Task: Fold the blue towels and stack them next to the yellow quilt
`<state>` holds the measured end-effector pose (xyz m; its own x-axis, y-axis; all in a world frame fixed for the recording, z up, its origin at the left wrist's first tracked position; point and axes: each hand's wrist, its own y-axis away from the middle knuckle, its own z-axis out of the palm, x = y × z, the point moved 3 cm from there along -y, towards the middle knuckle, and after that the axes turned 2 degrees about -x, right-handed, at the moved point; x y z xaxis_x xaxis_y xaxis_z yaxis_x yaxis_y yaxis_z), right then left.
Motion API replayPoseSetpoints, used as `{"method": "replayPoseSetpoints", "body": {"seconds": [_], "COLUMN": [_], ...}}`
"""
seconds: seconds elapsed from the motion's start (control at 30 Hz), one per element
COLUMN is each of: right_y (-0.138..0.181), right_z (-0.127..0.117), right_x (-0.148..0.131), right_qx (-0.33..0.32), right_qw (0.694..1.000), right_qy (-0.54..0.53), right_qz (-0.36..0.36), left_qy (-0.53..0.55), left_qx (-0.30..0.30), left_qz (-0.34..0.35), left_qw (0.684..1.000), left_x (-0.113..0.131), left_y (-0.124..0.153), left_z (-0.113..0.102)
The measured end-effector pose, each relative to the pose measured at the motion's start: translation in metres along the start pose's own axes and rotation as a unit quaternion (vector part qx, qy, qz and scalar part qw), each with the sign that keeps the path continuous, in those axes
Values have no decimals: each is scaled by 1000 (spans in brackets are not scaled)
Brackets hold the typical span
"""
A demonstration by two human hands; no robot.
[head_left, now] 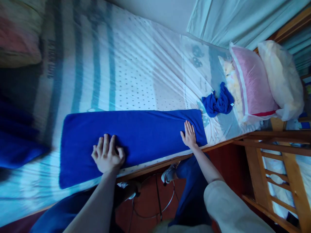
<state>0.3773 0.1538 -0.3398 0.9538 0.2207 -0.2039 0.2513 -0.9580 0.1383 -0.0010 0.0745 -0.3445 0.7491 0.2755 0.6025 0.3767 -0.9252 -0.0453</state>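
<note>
A long blue cloth [145, 136], probably a towel, lies spread along the near edge of the bed. On its left half rests my left hand [108, 155], palm down with the fingers apart and slightly bent. My right hand [189, 134] presses flat near the cloth's right end, fingers stretched out, where a few creases run through the fabric. Neither hand grips anything. Just past that right end, two crumpled blue cloth bundles [217, 100] sit on the patterned sheet [136, 77].
A pink cushion [255, 81] and a pale pillow in plastic [282, 77] stand at the right. More blue fabric [19, 136] lies at the left. The wooden bed edge [150, 166] runs close to my legs. A wooden ladder [279, 174] is at the lower right.
</note>
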Motion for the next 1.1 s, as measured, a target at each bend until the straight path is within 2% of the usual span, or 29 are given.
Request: {"method": "replayPoseSetpoints", "body": {"seconds": [0.17,0.33,0.57,0.7,0.8,0.9,1.0,1.07,1.1], "right_y": [7,10,7,0,-11,-21,-26,-25,-24], "right_z": [-5,-6,-5,-13,-16,-3,24,38,43], "right_x": [52,84,105,99,57,-29,-129,-177,-192], "right_qx": [38,54,65,62,104,129,73,33,18], "right_qw": [998,994,992,988,983,986,997,999,999], "right_qy": [27,52,68,71,65,29,-8,-19,-22], "right_qz": [47,74,89,120,140,104,22,-12,-19], "left_qy": [16,16,34,18,16,22,20,18,17], "left_qx": [26,6,-8,3,4,5,7,7,5], "left_qz": [-5,-1,-20,-10,-2,3,6,7,8], "left_qw": [1000,1000,999,1000,1000,1000,1000,1000,1000], "left_x": [0,1,2,-2,-3,-5,-6,-6,-7], "left_y": [0,-1,-3,-2,-2,-3,-2,-2,-2], "left_z": [2,1,1,3,4,5,6,6,7]}}
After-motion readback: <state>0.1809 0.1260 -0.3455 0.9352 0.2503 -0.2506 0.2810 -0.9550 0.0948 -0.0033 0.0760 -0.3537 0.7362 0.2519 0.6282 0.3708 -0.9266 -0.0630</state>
